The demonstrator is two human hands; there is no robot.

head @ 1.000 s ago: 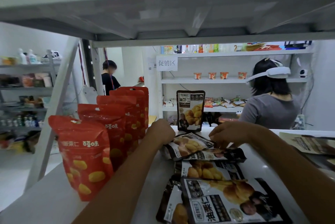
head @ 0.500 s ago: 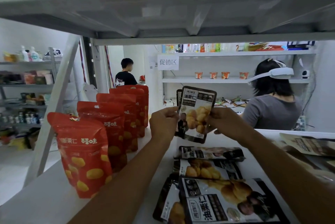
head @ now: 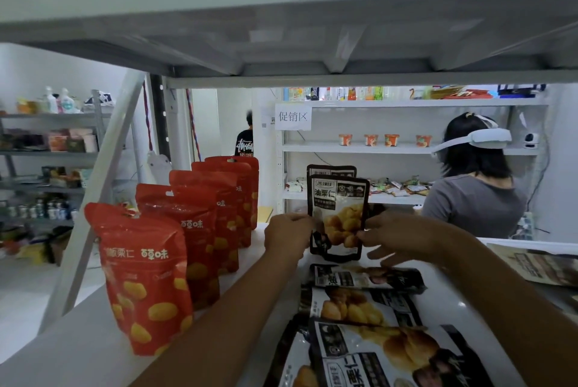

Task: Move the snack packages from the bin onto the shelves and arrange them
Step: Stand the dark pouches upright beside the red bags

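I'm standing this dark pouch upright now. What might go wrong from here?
1. The dark pouch, steadied at its edges by the left hand and right hand, may topple forward onto the flat pouches once released.
2. Pushed back, it may knock over the pouch behind.
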